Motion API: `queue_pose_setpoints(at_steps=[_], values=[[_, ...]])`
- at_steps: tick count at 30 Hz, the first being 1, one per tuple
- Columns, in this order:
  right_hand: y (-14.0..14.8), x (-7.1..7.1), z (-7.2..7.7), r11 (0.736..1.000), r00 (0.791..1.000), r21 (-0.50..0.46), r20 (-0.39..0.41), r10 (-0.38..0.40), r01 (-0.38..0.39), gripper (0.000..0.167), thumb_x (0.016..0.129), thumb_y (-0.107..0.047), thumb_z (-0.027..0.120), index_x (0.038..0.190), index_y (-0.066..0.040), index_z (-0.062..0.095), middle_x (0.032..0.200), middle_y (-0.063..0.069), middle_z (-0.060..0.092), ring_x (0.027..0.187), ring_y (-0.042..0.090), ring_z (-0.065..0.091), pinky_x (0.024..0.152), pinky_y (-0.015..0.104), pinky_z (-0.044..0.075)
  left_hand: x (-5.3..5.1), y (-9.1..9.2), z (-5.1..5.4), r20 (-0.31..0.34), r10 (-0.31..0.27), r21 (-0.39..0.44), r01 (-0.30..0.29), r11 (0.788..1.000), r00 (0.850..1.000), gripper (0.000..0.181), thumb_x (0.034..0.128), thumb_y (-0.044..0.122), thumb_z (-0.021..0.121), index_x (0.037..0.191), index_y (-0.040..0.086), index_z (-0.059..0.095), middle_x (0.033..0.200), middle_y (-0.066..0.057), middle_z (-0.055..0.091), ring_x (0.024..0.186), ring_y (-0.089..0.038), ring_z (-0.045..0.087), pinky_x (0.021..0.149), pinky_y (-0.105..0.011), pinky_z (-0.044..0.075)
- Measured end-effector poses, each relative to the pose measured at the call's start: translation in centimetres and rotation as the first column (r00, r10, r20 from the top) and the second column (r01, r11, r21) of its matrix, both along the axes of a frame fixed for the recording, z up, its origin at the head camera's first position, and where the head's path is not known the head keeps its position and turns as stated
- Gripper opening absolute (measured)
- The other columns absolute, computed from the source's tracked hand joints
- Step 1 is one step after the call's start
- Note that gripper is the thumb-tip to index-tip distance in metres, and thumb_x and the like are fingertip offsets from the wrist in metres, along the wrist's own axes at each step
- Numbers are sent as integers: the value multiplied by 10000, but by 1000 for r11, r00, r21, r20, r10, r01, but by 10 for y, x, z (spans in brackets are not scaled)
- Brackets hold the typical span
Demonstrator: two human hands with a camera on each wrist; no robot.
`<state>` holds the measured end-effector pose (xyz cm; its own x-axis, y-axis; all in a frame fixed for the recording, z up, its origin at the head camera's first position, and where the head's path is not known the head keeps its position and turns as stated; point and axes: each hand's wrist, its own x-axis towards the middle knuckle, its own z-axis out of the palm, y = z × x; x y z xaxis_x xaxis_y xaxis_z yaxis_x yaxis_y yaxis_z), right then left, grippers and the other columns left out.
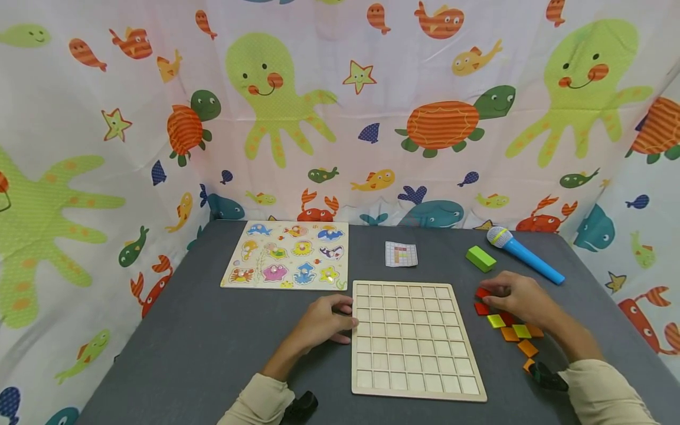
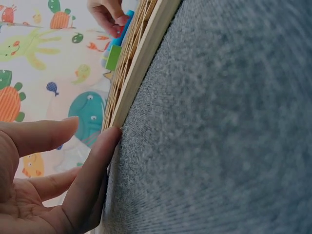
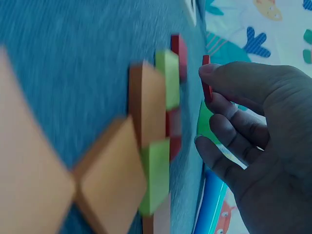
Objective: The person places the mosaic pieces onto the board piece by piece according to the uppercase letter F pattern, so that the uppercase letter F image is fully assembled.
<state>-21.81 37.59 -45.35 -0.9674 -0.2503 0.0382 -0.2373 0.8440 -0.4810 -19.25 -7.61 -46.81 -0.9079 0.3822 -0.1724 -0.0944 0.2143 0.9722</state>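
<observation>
My right hand (image 1: 517, 297) pinches a red square tile (image 3: 206, 80) between thumb and finger, raised off the table in the right wrist view. Just below it lie several loose tiles: a red tile (image 1: 481, 309), a yellow tile (image 1: 496, 321) and an orange tile (image 1: 528, 348) among them. A wooden grid board (image 1: 409, 339) with bare square cells lies in the middle of the table. Along its left edge rests my left hand (image 1: 325, 321), fingers loosely extended, a fingertip touching the board's side in the left wrist view.
Behind the board lies a small card (image 1: 401, 254) printed with a coloured grid. A sea-animal peg puzzle (image 1: 287, 255) sits at the back left. At the back right are a green block (image 1: 480, 258) and a blue toy microphone (image 1: 526, 255). A printed curtain (image 1: 340, 136) borders the grey table.
</observation>
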Motion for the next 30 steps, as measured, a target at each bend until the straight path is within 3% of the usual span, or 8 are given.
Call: queue_pose_setpoints(at_steps=[5, 20, 30], values=[[-16, 2, 3, 998, 998, -31, -48, 48, -49, 301, 966, -263, 795, 1212, -90, 790, 1016, 1, 670, 849, 134, 551, 618, 225, 510, 1, 1, 1, -7, -4, -8, 4, 1000, 1000, 588, 938, 63, 762, 1465, -76, 540, 1299, -235, 595, 941, -224, 739, 721, -375, 699], [-71, -5, 4, 987, 991, -86, -28, 131, -133, 299, 930, -226, 825, 1198, -97, 792, 1010, -14, 655, 817, 109, 539, 624, 228, 489, 2, 2, -1, 7, -8, 14, 8, 1000, 1000, 653, 894, -1, 791, 1487, -62, 525, 1271, -226, 577, 940, -215, 715, 681, -390, 699], [-102, -13, 5, 976, 981, -100, -9, 194, -194, 295, 933, -210, 814, 1195, -78, 780, 1019, -1, 658, 900, 169, 561, 672, 235, 529, 4, 1, 0, 2, -17, -18, 18, 1000, 1000, 731, 844, -108, 797, 1509, -61, 497, 1275, -200, 584, 984, -231, 689, 672, -383, 698]])
